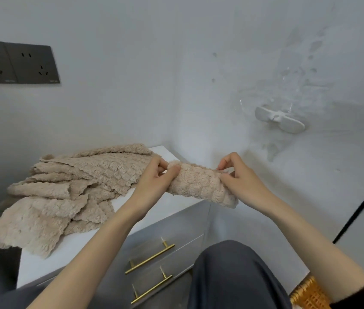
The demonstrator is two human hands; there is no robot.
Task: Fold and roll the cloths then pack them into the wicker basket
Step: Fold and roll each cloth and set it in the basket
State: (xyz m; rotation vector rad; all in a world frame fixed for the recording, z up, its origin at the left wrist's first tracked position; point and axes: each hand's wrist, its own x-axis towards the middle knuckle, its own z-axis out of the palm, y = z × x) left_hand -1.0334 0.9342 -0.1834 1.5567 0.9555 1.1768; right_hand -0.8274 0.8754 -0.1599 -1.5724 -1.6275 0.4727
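Both hands, left hand (154, 175) and right hand (239, 175), pinch the ends of a rolled cloth (201, 185) held in the air right of the pile (69, 190); rolling looks finished; next, probably lower it into the basket (310, 295), near right.

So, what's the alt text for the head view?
A left hand and right hand pinch the ends of a rolled beige cloth in mid-air. More beige cloths lie piled on a white cabinet at left; a wicker basket peeks in bottom right.
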